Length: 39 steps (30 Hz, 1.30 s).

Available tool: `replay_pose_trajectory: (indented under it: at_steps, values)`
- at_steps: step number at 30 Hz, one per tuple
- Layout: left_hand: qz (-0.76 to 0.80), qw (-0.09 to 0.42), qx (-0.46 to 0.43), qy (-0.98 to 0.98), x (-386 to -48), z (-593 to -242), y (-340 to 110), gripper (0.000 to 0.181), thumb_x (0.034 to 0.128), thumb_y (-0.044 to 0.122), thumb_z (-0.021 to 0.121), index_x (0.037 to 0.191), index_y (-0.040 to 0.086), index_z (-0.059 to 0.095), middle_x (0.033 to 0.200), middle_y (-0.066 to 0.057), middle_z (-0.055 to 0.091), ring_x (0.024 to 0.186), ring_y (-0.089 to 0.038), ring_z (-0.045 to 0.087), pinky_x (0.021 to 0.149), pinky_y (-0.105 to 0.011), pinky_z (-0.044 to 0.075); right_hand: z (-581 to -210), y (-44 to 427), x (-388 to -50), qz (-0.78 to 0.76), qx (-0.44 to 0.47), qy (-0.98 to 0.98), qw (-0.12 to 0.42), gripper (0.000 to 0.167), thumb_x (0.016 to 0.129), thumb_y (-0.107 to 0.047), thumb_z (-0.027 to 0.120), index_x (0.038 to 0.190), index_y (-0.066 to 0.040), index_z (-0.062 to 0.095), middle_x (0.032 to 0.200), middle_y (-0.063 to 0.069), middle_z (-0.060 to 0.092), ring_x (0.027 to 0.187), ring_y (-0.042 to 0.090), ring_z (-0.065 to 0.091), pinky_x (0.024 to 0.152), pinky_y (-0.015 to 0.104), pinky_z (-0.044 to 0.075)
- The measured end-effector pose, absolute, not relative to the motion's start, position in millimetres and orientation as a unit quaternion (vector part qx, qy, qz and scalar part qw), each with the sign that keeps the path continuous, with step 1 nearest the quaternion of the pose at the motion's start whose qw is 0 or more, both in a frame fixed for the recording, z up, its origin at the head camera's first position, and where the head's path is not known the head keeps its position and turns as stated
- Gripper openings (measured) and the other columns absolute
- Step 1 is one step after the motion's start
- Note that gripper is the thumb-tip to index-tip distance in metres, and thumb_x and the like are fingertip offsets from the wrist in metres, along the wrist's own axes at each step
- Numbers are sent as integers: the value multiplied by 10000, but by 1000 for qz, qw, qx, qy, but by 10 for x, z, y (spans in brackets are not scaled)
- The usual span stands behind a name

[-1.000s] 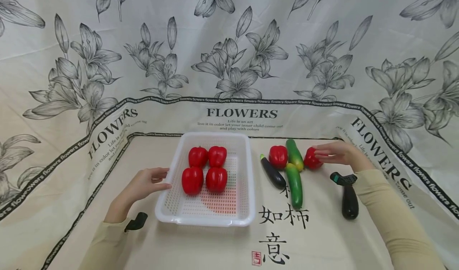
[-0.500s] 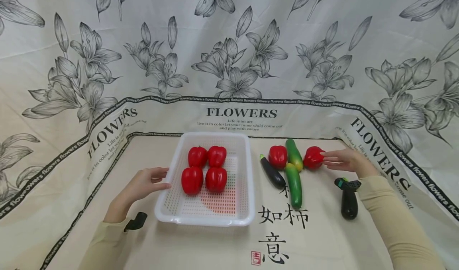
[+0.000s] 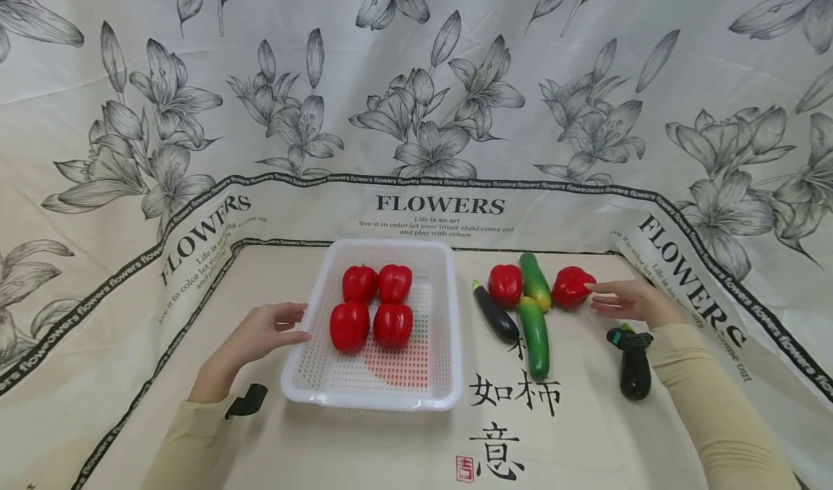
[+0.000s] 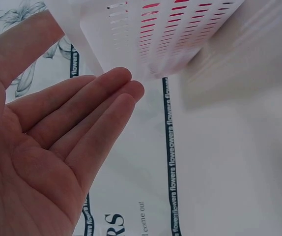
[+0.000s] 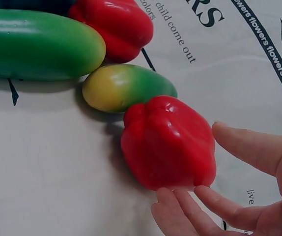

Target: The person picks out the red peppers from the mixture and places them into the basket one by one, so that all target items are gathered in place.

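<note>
My right hand (image 3: 628,302) is at the right side of a red bell pepper (image 3: 573,288), its fingers extended. In the right wrist view, the thumb and fingertips reach the edge of that pepper (image 5: 170,145) without wrapping round it. My left hand (image 3: 257,334) stays beside the left wall of a white perforated basket (image 3: 296,374), thumb and fingers apart. From the left wrist, the fingers (image 4: 89,105) look nearly straight, close to the basket wall (image 4: 94,37); whether they touch it I cannot tell. Several red bell peppers (image 3: 349,327) lie inside the basket.
Another red bell pepper (image 3: 505,285) lies right of the basket. Beside it are a dark eggplant (image 3: 496,315) and two cucumbers, one behind (image 3: 534,279) and one in front (image 3: 536,338). A second eggplant (image 3: 635,374) lies below my right wrist. A flower-printed cloth (image 3: 436,143) hangs behind.
My right hand has drawn back from over the red bell pepper to its right side, leaving the pepper more visible. The left hand and basket have stayed in place.
</note>
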<state>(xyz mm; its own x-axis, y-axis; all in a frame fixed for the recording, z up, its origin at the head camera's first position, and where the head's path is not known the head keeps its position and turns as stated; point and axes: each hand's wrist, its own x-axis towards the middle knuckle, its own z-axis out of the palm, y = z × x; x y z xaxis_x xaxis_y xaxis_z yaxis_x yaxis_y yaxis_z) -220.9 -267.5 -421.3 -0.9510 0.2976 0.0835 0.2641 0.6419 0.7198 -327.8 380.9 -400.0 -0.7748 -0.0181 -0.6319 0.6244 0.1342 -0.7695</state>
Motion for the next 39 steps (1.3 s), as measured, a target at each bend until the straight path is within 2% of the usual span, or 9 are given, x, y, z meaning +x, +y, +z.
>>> replay_pose_trajectory:
  at_steps: [7, 13, 16, 19, 22, 25, 32, 35, 39]
  values:
    - [399, 23, 157, 903, -2212, -4217, -2669, 601, 783, 311, 772, 1275, 28, 575, 1223, -169, 630, 1118, -366, 605, 895, -448, 544, -4075, 3785, -3285, -629, 235, 695, 256, 806, 926, -213, 599, 1504, 7, 81, 1354, 247, 361, 819, 164, 617, 946, 308, 523]
    - [405, 25, 160, 900, -2210, -4218, -2668, 602, 781, 307, 774, 1272, 20, 577, 1219, -169, 632, 1116, -366, 607, 898, -446, 542, -4130, 3720, -3286, -615, 245, 705, 253, 941, 883, -284, 664, 1508, 4, 22, 1463, 314, 205, 1077, 288, 524, 1008, 329, 480]
    - [405, 27, 160, 900, -2207, -4212, -2662, 594, 785, 307, 771, 1272, 28, 578, 1220, -162, 633, 1118, -366, 607, 888, -433, 550, -4178, 3703, -3319, -613, 245, 706, 256, 975, 873, -314, 674, 1501, 22, 8, 1445, 322, 214, 1125, 319, 482, 1041, 349, 449]
    - [410, 29, 159, 898, -2206, -4209, -2653, 589, 784, 305, 772, 1269, 31, 581, 1217, -159, 635, 1116, -366, 607, 885, -425, 553, -4225, 3687, -3364, -609, 259, 706, 251, 985, 854, -335, 693, 1493, 33, 41, 1412, 314, 264, 1086, 317, 485, 998, 342, 490]
    - [412, 31, 160, 896, -2205, -4211, -2648, 586, 783, 303, 773, 1268, 34, 582, 1217, -155, 636, 1114, -361, 608, 882, -417, 556, -4255, 3676, -3400, -612, 265, 702, 248, 985, 866, -325, 678, 1497, 17, 3, 1466, 313, 202, 1123, 327, 450, 966, 325, 515]
    - [412, 29, 161, 896, -2203, -4215, -2647, 584, 783, 304, 773, 1266, 34, 585, 1214, -152, 638, 1111, -356, 611, 884, -420, 555, -4262, 3666, -3422, -616, 249, 704, 252, 968, 903, -298, 611, 1485, 28, -90, 1525, 310, 63, 1245, 352, 366, 1010, 331, 481]
    - [409, 25, 160, 898, -2200, -4209, -2656, 593, 783, 309, 772, 1269, 29, 582, 1220, -154, 635, 1111, -353, 613, 877, -401, 558, -4307, 3637, -3508, -612, 221, 717, 247, 874, 951, -205, 538, 1477, 35, -118, 1488, 305, 89, 1321, 389, 268, 1090, 417, 387]
    - [409, 23, 157, 899, -2195, -4193, -2660, 598, 784, 303, 771, 1273, 20, 576, 1225, -165, 630, 1109, -360, 613, 863, -393, 565, -4323, 3626, -3533, -610, 204, 725, 246, 873, 949, -179, 538, 1478, 22, -127, 1508, 297, 38, 1346, 401, 210, 1093, 443, 378]
    - [407, 21, 156, 900, -2193, -4183, -2668, 591, 789, 296, 768, 1272, 15, 576, 1222, -171, 631, 1107, -365, 611, 862, -397, 564, -4328, 3605, -3551, -618, 204, 719, 243, 894, 941, -135, 555, 1483, -17, -146, 1510, 302, 36, 1329, 398, 230, 1077, 459, 398]
